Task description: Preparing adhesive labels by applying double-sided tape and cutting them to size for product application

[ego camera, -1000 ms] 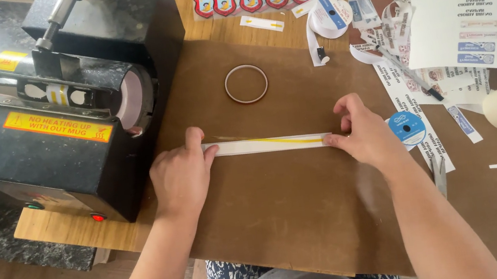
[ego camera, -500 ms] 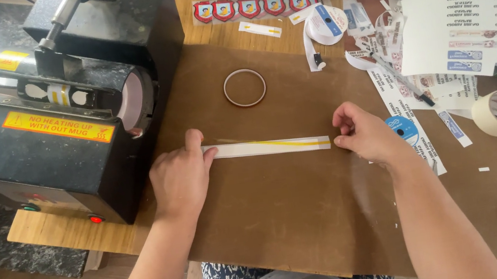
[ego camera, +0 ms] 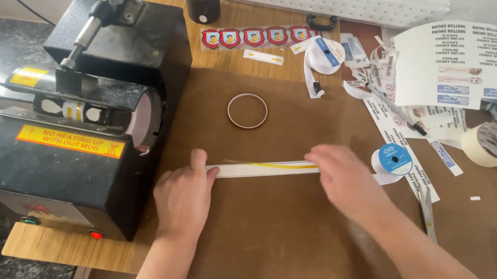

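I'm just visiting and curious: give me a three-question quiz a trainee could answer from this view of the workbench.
1. True or false: both hands rest on the white strip with the yellow line.
2. Which lies on the brown mat beyond the strip? A) a thin ring B) a pair of scissors C) a hammer
3. What stands to the left of the left hand?

Key
1. True: the left hand presses its left end, the right hand covers its right end.
2. A, the thin ring.
3. The black press machine with a yellow warning label.
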